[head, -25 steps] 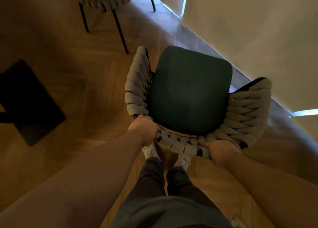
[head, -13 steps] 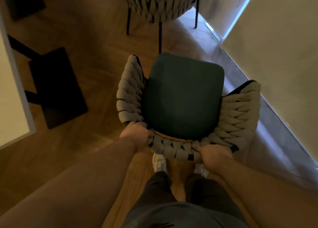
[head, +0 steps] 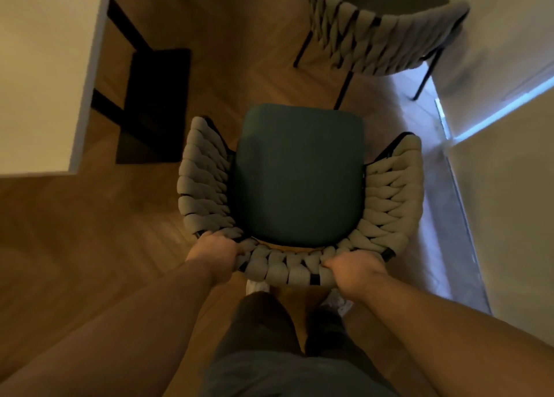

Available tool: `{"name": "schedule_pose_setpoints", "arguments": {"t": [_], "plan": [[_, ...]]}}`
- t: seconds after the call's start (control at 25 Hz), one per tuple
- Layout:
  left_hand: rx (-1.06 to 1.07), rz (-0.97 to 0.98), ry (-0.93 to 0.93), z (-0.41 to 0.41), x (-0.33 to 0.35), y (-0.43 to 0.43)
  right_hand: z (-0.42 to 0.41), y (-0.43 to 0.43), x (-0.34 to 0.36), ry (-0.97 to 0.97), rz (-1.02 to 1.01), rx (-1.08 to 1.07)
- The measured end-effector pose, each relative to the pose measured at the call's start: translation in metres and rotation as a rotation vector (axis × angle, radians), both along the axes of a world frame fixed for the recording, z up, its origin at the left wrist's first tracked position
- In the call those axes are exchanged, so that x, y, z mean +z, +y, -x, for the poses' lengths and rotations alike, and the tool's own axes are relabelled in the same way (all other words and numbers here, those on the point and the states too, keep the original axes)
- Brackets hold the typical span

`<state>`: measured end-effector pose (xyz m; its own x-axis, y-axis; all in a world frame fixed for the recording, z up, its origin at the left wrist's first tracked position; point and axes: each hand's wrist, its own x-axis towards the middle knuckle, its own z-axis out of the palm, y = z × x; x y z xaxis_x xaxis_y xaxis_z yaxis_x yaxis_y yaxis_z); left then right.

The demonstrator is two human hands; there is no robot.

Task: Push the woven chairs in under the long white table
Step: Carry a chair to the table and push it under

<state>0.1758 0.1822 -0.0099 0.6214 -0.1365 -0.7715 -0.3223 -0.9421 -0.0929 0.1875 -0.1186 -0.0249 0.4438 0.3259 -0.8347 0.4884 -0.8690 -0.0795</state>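
A woven chair (head: 389, 192) with a grey braided back and a dark green seat stands right below me. My left hand (head: 214, 254) grips the left end of its curved backrest, and my right hand (head: 356, 269) grips the right end. The long white table (head: 45, 75) fills the upper left, its corner about a chair's width left of the chair. A second woven chair (head: 377, 42) stands ahead at the top right, its back toward me.
The table's black leg and base plate (head: 153, 105) stand on the wooden floor just left of the chair. A pale wall (head: 509, 201) runs along the right side, with a strip of light at its foot. My legs and shoes are behind the chair.
The view has swung left: the white table has come much further into view at the left, and the second chair has shifted to the right. Both hands keep their grip on the backrest.
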Motion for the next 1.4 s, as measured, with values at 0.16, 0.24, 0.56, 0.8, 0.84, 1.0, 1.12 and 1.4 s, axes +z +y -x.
{"name": "schedule_pose_setpoints", "arguments": {"t": [0.16,0.24,0.56,0.8,0.84,1.0,1.12,1.4], "plan": [[0.133,0.016,0.0,0.001,-0.005,-0.015,-0.053,-0.01,-0.008,-0.013,0.04,0.172],[0.193,0.033,0.026,-0.009,-0.009,-0.012,-0.077,-0.007,-0.013,-0.021,0.041,0.223],[0.381,0.022,0.065,-0.059,-0.003,0.001,-0.172,0.021,-0.006,-0.076,0.007,0.405],[0.735,0.019,0.166,-0.105,-0.007,-0.028,-0.273,0.022,-0.025,-0.089,-0.038,0.615],[0.782,0.019,0.168,-0.114,-0.007,-0.036,-0.291,0.023,-0.026,-0.091,-0.044,0.658],[0.927,0.01,0.147,-0.154,-0.005,-0.073,-0.365,0.027,-0.028,-0.091,-0.028,0.817],[1.018,0.038,0.117,-0.183,-0.005,-0.093,-0.418,0.036,-0.028,-0.088,0.025,0.916],[1.094,0.108,0.086,-0.241,-0.007,-0.093,-0.506,0.065,-0.033,-0.12,0.033,1.045]]}}
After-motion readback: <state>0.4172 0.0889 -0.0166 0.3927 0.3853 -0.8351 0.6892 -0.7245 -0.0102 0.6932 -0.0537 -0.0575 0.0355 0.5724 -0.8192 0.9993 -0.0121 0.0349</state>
